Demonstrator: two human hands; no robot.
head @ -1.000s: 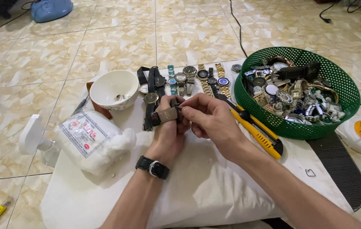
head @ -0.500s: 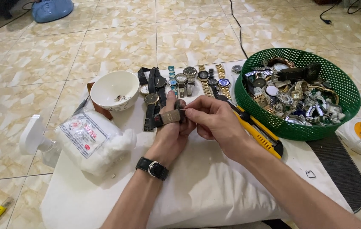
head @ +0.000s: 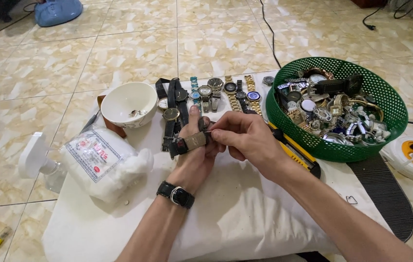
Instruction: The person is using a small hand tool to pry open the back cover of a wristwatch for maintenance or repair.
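Left hand (head: 196,155) holds a wristwatch (head: 190,142) mid-counter, thumb up along its far side, fingers folded tight beneath the strap. Right hand (head: 245,140) pinches the watch's right end; fingertips closed on it, though exactly what they work at is hidden.

- Judgement: fine work at the strap or case joint. Best kept low over the white cloth (head: 245,213) so any small part that drops stays findable.
- Steady the left grip; let only the right fingertips move.
- Row of watches (head: 216,92) lies just beyond, green basket (head: 391,106) of watches far right, white bowl (head: 128,104) far left, cotton bag (head: 102,162) near left. Yellow utility knife (head: 298,150) touches the right forearm: mind it.
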